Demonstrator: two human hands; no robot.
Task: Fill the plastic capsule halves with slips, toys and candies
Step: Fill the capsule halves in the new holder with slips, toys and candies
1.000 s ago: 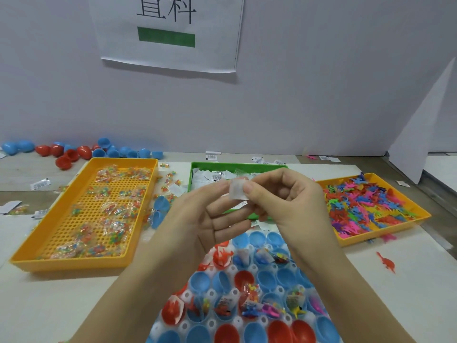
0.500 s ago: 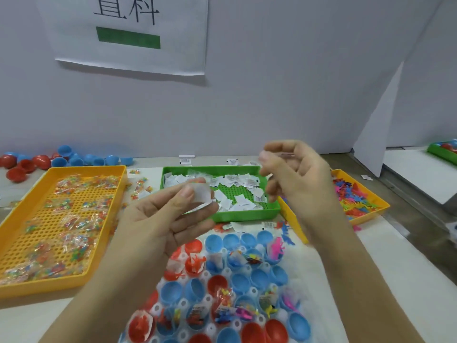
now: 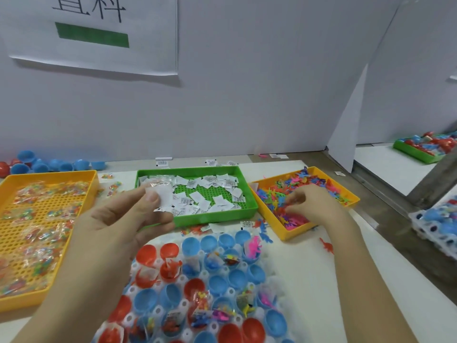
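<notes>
Well, we have our left hand [image 3: 123,219] raised at the middle left of the frame, palm turned toward us. Its thumb presses a white slip [image 3: 163,196] against the curled fingers, so the slip is pinched and held up in front of the near left corner of the green tray [image 3: 215,215]. That tray sits at the centre of the frame and holds a scatter of loose slips [image 3: 205,201], a few more lying on the table [image 3: 309,280] just in front of it.

Our right hand [image 3: 314,206] reaches to the right of centre into the orange tray [image 3: 296,233], which is heaped with small coloured toys [image 3: 272,194]. The fingertips are bent down among the toys; the view is blurred there, so we cannot tell whether they have closed on one.

At the lower centre, the capsule halves [image 3: 218,284], red and blue, stand open side up in a white holder [image 3: 273,280]. Several in the middle and lower rows already carry a slip, a toy or a clear candy packet, while others along the top row and right side look bare inside.

At the left edge, a second orange tray [image 3: 49,173] holds candy packets [image 3: 44,233]. Behind it, at the upper left of the table, lie spare capsule halves [image 3: 61,165]. One red toy [image 3: 326,246] lies alone on the table, right of the holder. A paper sign [image 3: 99,33] hangs on the wall at the top left.
</notes>
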